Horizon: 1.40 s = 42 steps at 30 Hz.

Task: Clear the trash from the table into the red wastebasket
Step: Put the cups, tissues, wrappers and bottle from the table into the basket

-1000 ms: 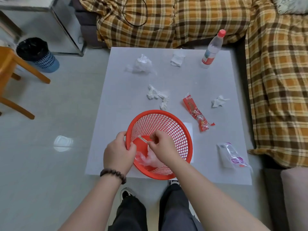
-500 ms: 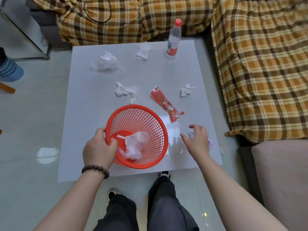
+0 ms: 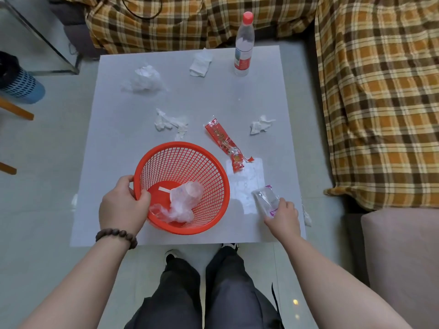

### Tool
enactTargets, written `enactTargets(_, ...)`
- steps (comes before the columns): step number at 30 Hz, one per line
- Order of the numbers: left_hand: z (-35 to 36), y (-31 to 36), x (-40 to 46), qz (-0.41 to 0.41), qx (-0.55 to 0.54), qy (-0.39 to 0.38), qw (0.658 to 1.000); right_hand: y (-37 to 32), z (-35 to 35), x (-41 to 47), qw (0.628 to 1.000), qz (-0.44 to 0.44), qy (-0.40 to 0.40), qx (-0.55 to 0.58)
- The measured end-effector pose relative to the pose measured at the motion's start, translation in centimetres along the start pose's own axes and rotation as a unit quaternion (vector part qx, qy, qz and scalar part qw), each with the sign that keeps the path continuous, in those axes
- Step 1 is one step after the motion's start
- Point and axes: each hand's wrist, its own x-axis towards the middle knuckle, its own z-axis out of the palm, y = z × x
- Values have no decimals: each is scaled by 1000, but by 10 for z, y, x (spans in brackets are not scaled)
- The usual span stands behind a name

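The left hand (image 3: 122, 205) is clamped on the near-left rim of the red wastebasket (image 3: 181, 187), thumb inside the mesh, steadying it on the bench (image 3: 114, 143). The right hand (image 3: 282, 216) has left the basket, where it was a second ago, and crossed to the near-right part of the bench; its fingers are now closed on the near end of a clear plastic wrapper (image 3: 266, 198) with purple print, which appears to lie on the surface, not yet lifted.

Inside the basket lie crumpled clear plastic (image 3: 183, 200) and a small white strip, so one deposit is complete and the next pick is under way.

Outstanding on the bench: a red snack wrapper (image 3: 225, 144) just right of the basket, resting partly on a flat white sheet (image 3: 249, 184); crumpled tissues at centre (image 3: 169, 122), centre-right (image 3: 260, 124), far left (image 3: 145, 78) and far centre (image 3: 200, 65); and an upright water bottle (image 3: 243, 47) with a red cap at the far edge.

Assessment: the task is at an early stage, with most items uncollected. The thin wrapper may slip from a pinch at one end.
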Motion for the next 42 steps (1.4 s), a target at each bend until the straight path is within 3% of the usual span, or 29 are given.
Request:
enactTargets(5,-4,-1,2,-19,6,16,1000,-12,-22,0,994,-52,27,96)
enactTargets(11,-7,10,0,-26,-9,29,999,-85,-94,-28,935,-225,62,266)
enactTargets(14,-8,19,-2,-12,-23,25,999,-123,-114,-48,914,-328,-8,238)
enactTargets(17,-9,29,-7,4,-45,22,999,-156,-107,-65,901,-409,-68,125)
enactTargets(21,-13,39,-17,18,-72,27,997,-183,-74,-76,913,-389,-124,2)
enactTargets(26,-21,39,-24,18,-98,42,994,-197,-46,-72,934,-338,-111,-40)
enactTargets(33,-25,32,-20,2,-91,49,995,-216,-44,-77,911,-389,-92,-103)
enactTargets(38,-32,20,-2,-33,-66,56,996,-214,-61,-72,912,-407,-34,47)
enactTargets(42,-39,8,15,-67,-37,65,995,-196,-65,-46,920,-345,47,181)
